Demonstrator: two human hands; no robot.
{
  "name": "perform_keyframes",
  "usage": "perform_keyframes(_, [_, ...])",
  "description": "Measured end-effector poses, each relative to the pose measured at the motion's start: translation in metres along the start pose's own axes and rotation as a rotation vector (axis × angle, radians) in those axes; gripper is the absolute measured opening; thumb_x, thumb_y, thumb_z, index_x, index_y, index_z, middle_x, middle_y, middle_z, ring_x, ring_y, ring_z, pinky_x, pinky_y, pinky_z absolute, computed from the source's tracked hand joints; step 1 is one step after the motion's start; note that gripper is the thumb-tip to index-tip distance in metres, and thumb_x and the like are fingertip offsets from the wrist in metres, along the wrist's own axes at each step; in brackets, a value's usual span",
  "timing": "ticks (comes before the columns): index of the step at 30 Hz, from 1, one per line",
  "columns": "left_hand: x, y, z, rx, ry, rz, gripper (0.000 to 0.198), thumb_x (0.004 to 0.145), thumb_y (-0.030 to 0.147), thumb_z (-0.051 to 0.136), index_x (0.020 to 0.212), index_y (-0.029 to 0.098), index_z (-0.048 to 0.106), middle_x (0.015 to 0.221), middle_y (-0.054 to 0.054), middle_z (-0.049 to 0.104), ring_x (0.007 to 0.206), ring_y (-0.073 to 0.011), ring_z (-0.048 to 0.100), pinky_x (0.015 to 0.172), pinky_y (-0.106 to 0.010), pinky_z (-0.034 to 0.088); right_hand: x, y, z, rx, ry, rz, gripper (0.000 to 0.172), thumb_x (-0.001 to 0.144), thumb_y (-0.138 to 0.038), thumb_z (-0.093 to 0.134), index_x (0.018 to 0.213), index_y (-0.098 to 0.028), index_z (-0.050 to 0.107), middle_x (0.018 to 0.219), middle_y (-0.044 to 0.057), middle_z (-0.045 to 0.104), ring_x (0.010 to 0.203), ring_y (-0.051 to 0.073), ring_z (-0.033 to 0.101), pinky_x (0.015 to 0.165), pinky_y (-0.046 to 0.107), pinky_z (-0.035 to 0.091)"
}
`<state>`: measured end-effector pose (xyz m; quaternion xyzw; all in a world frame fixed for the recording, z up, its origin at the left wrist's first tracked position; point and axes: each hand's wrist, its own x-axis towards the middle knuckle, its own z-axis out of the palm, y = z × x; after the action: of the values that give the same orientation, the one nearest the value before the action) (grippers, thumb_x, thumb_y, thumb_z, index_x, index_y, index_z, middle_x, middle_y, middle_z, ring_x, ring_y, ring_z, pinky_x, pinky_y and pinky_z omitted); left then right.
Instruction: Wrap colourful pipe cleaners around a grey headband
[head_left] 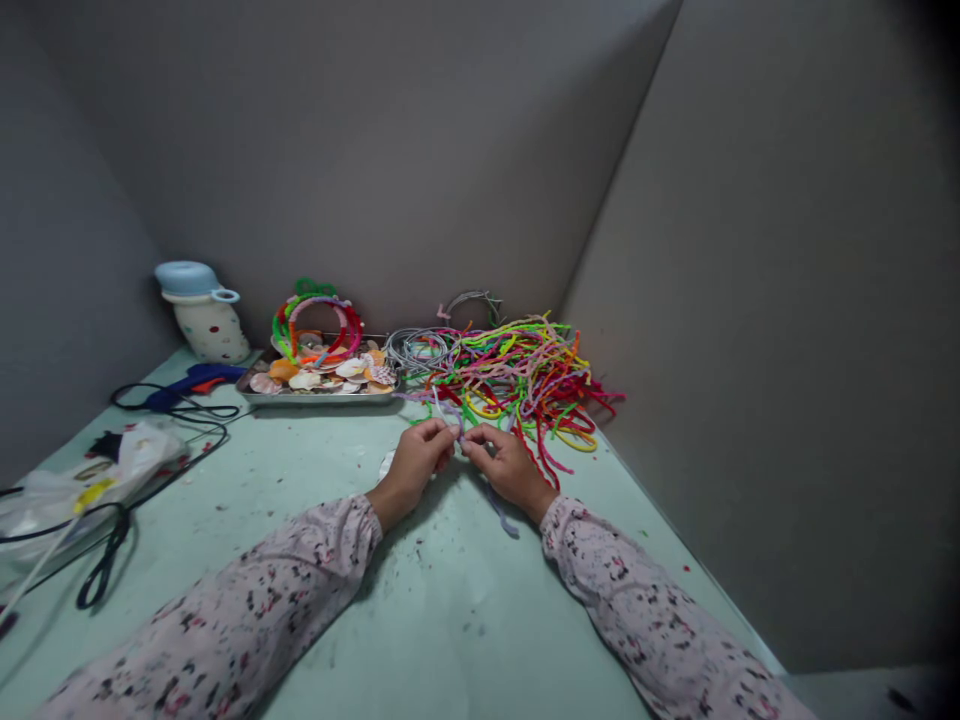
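Both my hands are close together above the table, fingertips almost meeting. My left hand (416, 462) pinches a pale purple pipe cleaner (504, 518) between thumb and fingers. From the other side, my right hand (511, 468) pinches the same pipe cleaner, and its fuzzy tail hangs below that hand. A thin whitish strand (436, 402) rises just beyond the left fingertips; whether it joins the purple piece I cannot tell. Just past my hands spreads a tangled heap of pipe cleaners (525, 360) in red, pink, green, yellow and orange.
Shells and wrapped colourful hoops (319, 318) fill a metal tray (322, 399) at the back. Coiled grey wire rings (416, 350) lie beside it. A blue-lidded bottle (210, 325), black cable (112, 570) and plastic bag (142, 455) are at left. Grey walls (787, 330) border the table.
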<state>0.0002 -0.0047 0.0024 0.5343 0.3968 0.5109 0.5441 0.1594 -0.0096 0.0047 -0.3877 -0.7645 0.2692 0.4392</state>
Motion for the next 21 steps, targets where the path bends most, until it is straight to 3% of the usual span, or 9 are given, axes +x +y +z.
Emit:
perform_keyframes(13, [0.0028,-0.0045,-0.0034,-0.047,0.048,-0.024,0.029,0.075,0.038,0.061,0.057,0.017,0.051,0.05,0.004,0.044,0.042,-0.0077,0.036,0.041,-0.022,0.025,-0.0008,0.0055,0.0027,-0.072,0.009,-0.081,0.013,0.088,-0.026,0.053,0.087,-0.02,0.063,0.085,0.004,0.063,0.084,0.018,0.057,0.081,0.031,0.044])
perform_keyframes(21, [0.0011,-0.0011,-0.0007,-0.091,0.004,-0.016,0.028,0.076,0.038,0.061,0.063,0.017,0.05,0.054,0.004,0.045,0.044,-0.0069,0.036,0.042,-0.021,0.026,0.0,0.0053,0.0014,-0.075,0.02,-0.077,0.012,0.088,-0.025,0.052,0.087,-0.019,0.062,0.085,0.004,0.062,0.083,0.018,0.056,0.079,0.031,0.043])
